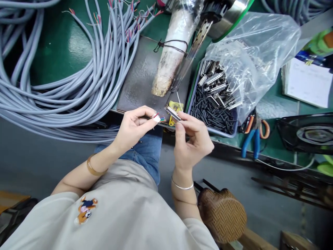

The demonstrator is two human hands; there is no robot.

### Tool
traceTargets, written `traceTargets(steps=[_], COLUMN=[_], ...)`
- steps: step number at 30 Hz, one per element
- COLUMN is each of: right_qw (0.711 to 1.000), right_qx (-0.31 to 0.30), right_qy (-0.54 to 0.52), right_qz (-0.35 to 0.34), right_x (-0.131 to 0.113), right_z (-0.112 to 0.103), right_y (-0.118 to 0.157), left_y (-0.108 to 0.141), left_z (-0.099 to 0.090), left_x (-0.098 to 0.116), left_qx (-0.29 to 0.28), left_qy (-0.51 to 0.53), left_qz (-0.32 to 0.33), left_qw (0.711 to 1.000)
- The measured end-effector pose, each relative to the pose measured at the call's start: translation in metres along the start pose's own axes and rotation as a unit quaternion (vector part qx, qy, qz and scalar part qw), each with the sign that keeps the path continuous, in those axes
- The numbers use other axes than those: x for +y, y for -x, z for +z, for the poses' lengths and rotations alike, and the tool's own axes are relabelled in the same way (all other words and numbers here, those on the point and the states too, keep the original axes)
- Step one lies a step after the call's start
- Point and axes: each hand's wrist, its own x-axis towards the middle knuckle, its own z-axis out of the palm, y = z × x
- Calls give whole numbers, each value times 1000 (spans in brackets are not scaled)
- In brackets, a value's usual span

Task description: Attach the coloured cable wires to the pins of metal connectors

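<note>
Between the thumb and fingers of my left hand (136, 123) are the thin coloured wires (162, 119) of a cable end, fanned toward the right. My right hand (191, 137) pinches a metal multi-pin connector (173, 113) by its right end. The connector's left end is close to the wire tips; whether they touch I cannot tell. Just behind the connector lies a small yellow piece (171, 120) at the plate's front edge. Above both hands hangs the tip of a soldering iron (169, 99), beside a stained, white wrapped cylinder (170, 52).
Grey cables (104, 69) with stripped ends cover the left. A bin (235, 128) holds connectors (217, 83) and black sleeves (205, 113), partly under a plastic bag (260, 59). Pliers (253, 135), a paper pad (307, 81) and a black fan (309, 132) lie right. A stool (222, 215) stands below.
</note>
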Motion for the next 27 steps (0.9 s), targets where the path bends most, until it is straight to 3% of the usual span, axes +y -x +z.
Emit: traceTargets(steps=[6,19,27], right_qw=[997,998,998], right_qx=[-36,-37,-35], right_qy=[-54,18,12], right_qz=[51,-39,-57], right_x=[9,12,14], right_z=[6,9,9], right_y=[-4,-20,-23], left_y=[-8,-19,-18], left_z=[5,12,13], left_x=[0,5,6], left_qx=[-3,19,14], left_qy=[-24,-73,-75], left_qz=[1,13,11], left_qw=[1000,997,997])
